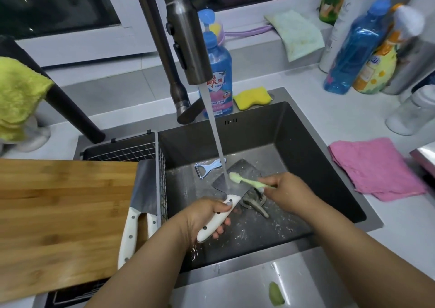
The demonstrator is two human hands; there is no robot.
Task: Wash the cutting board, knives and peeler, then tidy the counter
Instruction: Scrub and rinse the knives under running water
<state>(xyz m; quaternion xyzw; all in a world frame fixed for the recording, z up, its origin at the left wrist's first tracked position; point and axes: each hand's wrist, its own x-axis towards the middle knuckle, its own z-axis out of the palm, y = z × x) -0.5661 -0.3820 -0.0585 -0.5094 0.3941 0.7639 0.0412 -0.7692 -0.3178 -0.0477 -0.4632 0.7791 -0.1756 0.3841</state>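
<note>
My left hand [204,216] grips the white handle of a cleaver [237,178] held over the sink [294,143], its blade under the running water. My right hand [287,192] pinches a green toothbrush [244,180] whose bristles lie on the blade where the stream lands. A pale blue peeler [208,166] lies on the sink floor behind the blade. The wooden cutting board [61,213] rests across the left side, with two more white-handled knives [134,216] on its right edge.
The faucet [188,39] runs above the sink. Behind it stand a blue dish soap bottle [219,72] and a yellow sponge [251,97]. A pink cloth [374,168] lies on the right counter, bottles [357,48] stand far right, and a wire rack [131,152] hangs at the sink's left.
</note>
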